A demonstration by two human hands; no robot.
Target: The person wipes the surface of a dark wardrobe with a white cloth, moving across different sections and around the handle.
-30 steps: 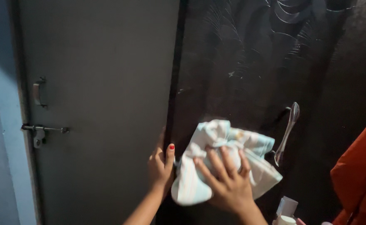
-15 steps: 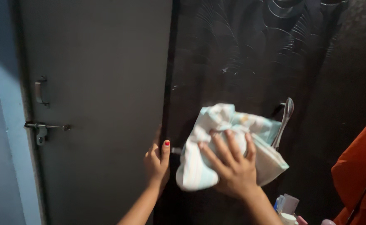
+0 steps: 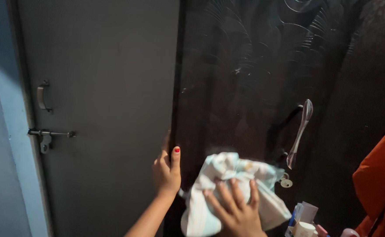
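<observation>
Far left: a pale blue wall, then a grey door with a small metal pull and, just below it, a slide bolt reaching toward the frame. Next, the edge of a dark glossy door, its face marked with faint curved swirls and standing in front of the grey one. On that edge, low down, the left hand: fingers curled round the rim, red-nailed thumb upright on the dark face, forearm rising from the bottom of the view. Just right of it, touching the dark panel, a crumpled cloth, white with pale blue stripes, bunched in the lower middle of the door and hanging a little past the wrist. Over the cloth's lower part, the right hand, palm flat and fingers spread, pressing the fabric against the door. Right of the cloth, close but apart from it, a slim metal handle, tilted, with a small round keyhole plate just under its lower end. Bottom right, near the frame's edge, a few small containers, too cut off to tell apart. Far right, a fold of orange fabric hanging beside the door
</observation>
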